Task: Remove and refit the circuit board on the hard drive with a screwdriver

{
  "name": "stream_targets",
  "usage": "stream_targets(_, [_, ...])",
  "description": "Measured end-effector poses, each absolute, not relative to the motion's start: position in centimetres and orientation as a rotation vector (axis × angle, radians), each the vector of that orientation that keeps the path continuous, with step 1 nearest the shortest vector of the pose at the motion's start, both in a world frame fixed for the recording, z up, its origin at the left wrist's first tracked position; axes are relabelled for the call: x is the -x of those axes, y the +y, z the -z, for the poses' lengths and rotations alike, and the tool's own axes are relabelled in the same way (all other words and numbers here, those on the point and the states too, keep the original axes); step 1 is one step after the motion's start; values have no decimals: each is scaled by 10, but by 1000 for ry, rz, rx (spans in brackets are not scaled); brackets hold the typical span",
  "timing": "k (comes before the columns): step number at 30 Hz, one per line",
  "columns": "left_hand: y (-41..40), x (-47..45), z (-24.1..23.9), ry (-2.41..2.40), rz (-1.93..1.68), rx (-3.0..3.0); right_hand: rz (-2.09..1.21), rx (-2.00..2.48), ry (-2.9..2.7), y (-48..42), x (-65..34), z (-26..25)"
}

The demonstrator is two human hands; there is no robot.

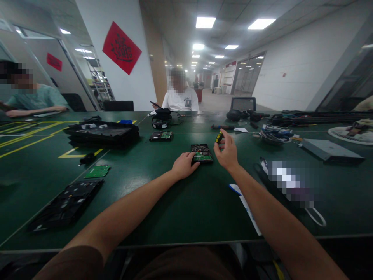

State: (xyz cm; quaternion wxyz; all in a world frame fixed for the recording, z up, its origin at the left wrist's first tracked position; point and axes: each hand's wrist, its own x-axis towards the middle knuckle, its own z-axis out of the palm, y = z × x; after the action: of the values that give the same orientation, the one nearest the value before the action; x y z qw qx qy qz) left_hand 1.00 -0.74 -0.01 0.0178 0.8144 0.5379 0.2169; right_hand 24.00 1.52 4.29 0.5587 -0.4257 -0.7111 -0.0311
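In the head view, a hard drive lies on the green table with its underside up, showing a green circuit board across its near part. My left hand grips the drive's left side, its fingertips at the board's edge and the thumb pointing right. Just right of the drive, my right hand is raised a little and closed around a small yellow and black screwdriver. The screwdriver's lower end is hidden or too small to make out.
Another hard drive lies beyond to the left. Stacked black trays, a loose green circuit board and a black plastic panel are left. A grey metal box and a bundle of cables lie right. Two people sit across the table.
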Motion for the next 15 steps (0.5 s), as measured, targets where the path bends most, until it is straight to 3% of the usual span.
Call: stream_targets(15, [-8,-10,-1,1675,-657,-2523,96,1025,-1664,14,-241,-44])
